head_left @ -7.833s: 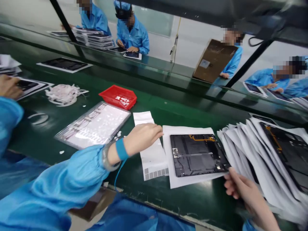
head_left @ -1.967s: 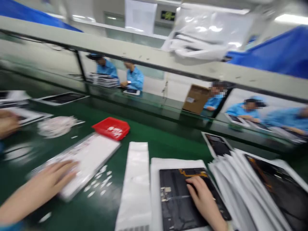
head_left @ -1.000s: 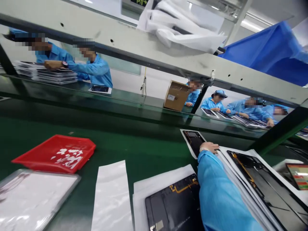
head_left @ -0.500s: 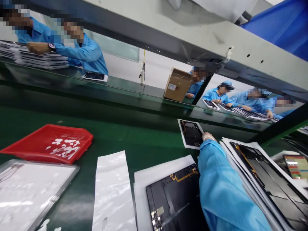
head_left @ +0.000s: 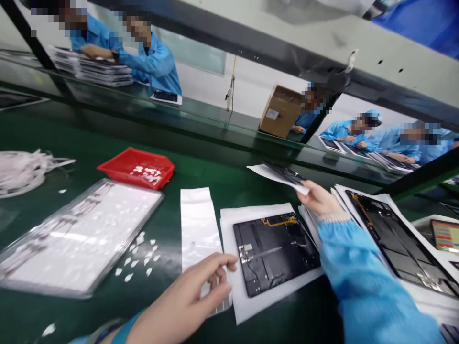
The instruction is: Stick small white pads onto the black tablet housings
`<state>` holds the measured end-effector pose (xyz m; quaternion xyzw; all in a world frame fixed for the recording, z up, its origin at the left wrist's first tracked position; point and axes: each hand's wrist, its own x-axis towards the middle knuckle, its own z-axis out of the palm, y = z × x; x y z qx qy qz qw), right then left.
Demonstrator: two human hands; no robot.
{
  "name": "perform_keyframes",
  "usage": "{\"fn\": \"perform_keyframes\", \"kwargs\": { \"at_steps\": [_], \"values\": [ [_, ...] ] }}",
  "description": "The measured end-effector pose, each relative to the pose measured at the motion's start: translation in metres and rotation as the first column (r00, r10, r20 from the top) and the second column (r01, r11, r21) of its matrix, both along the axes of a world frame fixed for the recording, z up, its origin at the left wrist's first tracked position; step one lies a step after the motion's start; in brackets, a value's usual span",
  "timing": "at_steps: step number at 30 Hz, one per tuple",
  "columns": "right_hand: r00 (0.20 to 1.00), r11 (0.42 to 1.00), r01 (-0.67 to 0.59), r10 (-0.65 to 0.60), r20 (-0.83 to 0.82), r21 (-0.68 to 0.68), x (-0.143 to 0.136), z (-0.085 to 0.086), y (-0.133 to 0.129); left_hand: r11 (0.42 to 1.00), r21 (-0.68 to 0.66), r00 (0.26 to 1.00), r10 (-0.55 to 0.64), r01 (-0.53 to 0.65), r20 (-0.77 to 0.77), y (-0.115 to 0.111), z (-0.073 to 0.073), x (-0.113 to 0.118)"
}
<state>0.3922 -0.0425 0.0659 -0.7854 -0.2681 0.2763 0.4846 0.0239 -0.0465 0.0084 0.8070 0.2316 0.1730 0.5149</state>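
Note:
My right hand (head_left: 322, 198) grips the near edge of a thin black panel (head_left: 281, 171) with a white sheet under it, tilted above the green bench. Fingers loosely curled and apart, my left hand (head_left: 195, 291) holds nothing and hovers by the left edge of a larger black tablet panel (head_left: 276, 251). That panel lies on white sheets and has an orange flex cable along its far edge. A white plastic bag (head_left: 199, 224) lies flat left of it, partly behind my left hand.
A red tray (head_left: 124, 162) holds white bits. Near it are a clear-covered white board (head_left: 89, 234), scattered white pieces and a white coil. Stacked panels (head_left: 398, 239) and a small screen (head_left: 444, 235) stand right. People in blue sit beyond a metal beam (head_left: 358, 52).
My left hand has come into view from below. The small panel and its sheet, flat on the bench before, are now raised and tilted in my right hand. The view has shifted left.

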Motion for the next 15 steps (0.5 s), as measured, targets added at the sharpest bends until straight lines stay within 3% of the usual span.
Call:
{"fn": "perform_keyframes", "kwargs": {
  "at_steps": [2,4,7,10,12,15],
  "values": [
    [0.994,0.999,-0.024,0.028,-0.103,0.036,-0.044,-0.021,-0.047,0.960,-0.275,0.999,-0.042,0.044,0.015,0.002,0.001,0.015],
    [0.933,0.984,0.045,0.020,-0.359,0.171,-0.086,-0.044,-0.093,0.871,-0.483,0.994,-0.050,0.090,0.094,0.005,-0.004,0.029],
    [0.860,0.966,0.200,-0.093,-0.502,0.165,-0.131,-0.072,-0.143,0.755,-0.646,0.990,-0.031,0.116,0.141,0.010,-0.013,0.043],
    [0.859,0.971,0.215,-0.136,-0.494,0.108,-0.151,-0.085,-0.164,0.689,-0.724,0.995,0.032,0.046,0.094,0.017,-0.019,0.048],
    [0.896,0.990,0.131,-0.100,-0.433,0.042,-0.153,-0.086,-0.171,0.703,-0.711,0.997,0.050,0.010,0.064,0.021,-0.020,0.047],
    [0.969,0.994,-0.041,0.015,-0.247,-0.099,-0.142,-0.080,-0.181,0.828,-0.555,0.997,0.064,-0.083,-0.053,0.028,-0.016,0.035]
  ]
}}
